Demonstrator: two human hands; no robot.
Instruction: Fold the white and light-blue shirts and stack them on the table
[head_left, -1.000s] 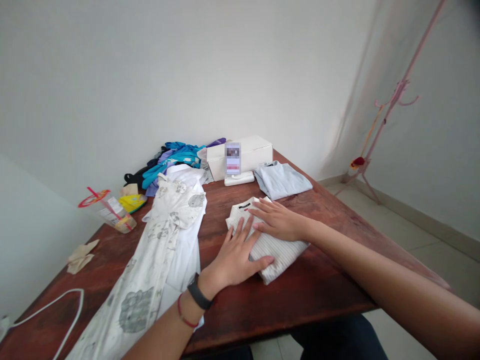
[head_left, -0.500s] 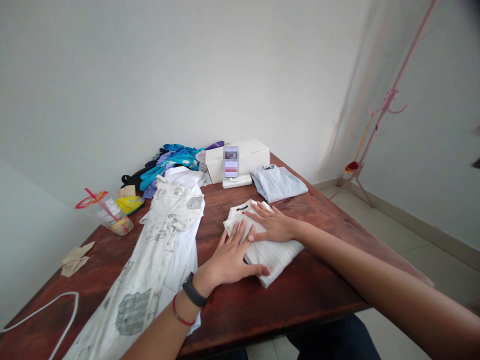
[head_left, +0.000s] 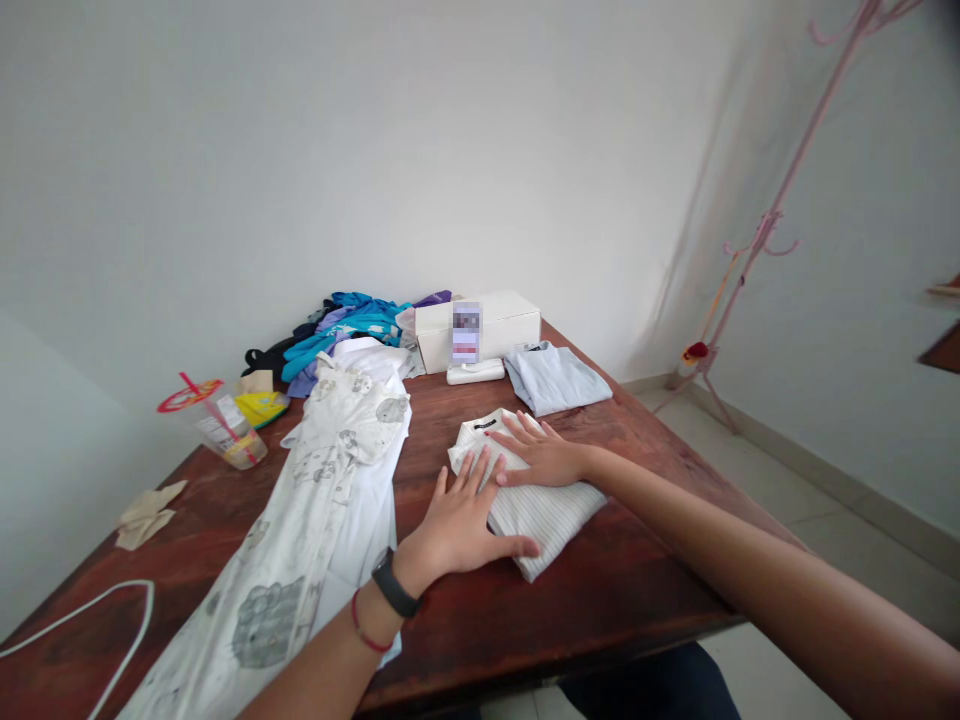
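Observation:
A folded cream shirt with thin stripes [head_left: 555, 520] lies on the dark wooden table [head_left: 480, 640], its collar label facing up at the far end. My left hand [head_left: 469, 515] rests on the shirt's left side, fingers spread and flat. Across its upper middle lies my right hand [head_left: 544, 455], also flat with the fingers apart. The two hands nearly meet, and they cover part of the shirt. Left of my left hand, a white garment with grey cartoon prints [head_left: 330, 480] is laid lengthwise over plain white cloth [head_left: 375, 510].
A folded light-blue garment [head_left: 562, 380] sits beyond the shirt, beside a white box [head_left: 510, 325] with a phone [head_left: 466, 335] leaning on it. Heaped clothes [head_left: 360, 325], a plastic cup [head_left: 229, 430], a yellow packet [head_left: 262, 407], crumpled tissue [head_left: 150, 515] and a white hanger [head_left: 142, 630] are left. A pink stand [head_left: 787, 190] stands right.
The camera view has tilted and shifted slightly. Both hands stay flat on the folded shirt in nearly the same place; nothing on the table has visibly moved.

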